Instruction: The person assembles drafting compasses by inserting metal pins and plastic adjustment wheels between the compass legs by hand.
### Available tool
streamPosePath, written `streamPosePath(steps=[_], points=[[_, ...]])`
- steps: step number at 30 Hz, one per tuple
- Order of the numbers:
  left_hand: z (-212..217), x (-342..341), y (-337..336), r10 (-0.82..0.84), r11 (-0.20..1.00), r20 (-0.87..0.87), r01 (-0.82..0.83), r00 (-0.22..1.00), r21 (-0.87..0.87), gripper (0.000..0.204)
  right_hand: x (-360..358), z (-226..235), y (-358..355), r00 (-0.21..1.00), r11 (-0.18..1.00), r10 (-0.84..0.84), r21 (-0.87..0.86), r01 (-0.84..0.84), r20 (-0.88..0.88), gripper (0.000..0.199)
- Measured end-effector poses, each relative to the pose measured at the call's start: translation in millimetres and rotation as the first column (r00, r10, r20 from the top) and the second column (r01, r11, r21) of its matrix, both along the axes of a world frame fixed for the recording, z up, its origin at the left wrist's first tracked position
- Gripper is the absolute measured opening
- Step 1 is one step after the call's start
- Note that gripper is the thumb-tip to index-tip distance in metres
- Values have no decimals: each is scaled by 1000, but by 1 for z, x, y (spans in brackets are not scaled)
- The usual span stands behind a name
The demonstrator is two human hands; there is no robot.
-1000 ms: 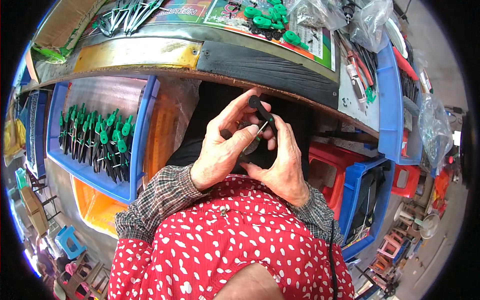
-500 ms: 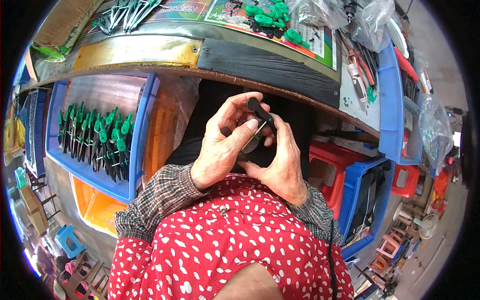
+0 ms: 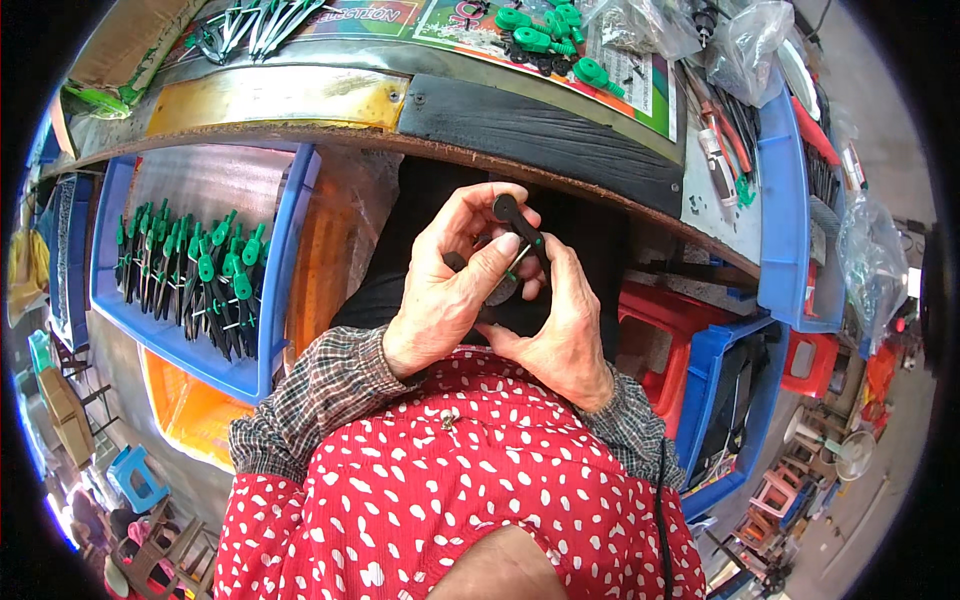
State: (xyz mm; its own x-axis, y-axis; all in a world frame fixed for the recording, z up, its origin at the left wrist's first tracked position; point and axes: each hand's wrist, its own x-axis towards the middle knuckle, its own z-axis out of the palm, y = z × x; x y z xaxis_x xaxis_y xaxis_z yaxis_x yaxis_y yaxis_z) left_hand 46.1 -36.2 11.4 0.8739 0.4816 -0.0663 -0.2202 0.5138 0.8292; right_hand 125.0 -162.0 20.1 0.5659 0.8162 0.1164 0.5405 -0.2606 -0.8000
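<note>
Printed lettering (image 3: 372, 13) on the colourful sheets (image 3: 660, 115) atop the workbench (image 3: 540, 135)

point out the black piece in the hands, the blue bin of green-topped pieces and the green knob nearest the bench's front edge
Black piece (image 3: 519, 219): head view, on its bar below the round end.
Blue bin (image 3: 283, 258): head view, on its right wall.
Green knob (image 3: 590, 71): head view, on its rounded head.
</note>
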Motion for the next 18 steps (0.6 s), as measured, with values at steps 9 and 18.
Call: streamPosePath(steps=[9, 18], points=[[2, 1, 0, 34, 997, 17, -35, 999, 68, 24, -3, -1, 1, 1000, 999, 28, 32, -28, 8, 84], [3, 2, 3, 35, 991, 8, -36, 999, 132, 18, -6, 2, 3, 1000, 999, -23, 42, 24, -18, 75]])
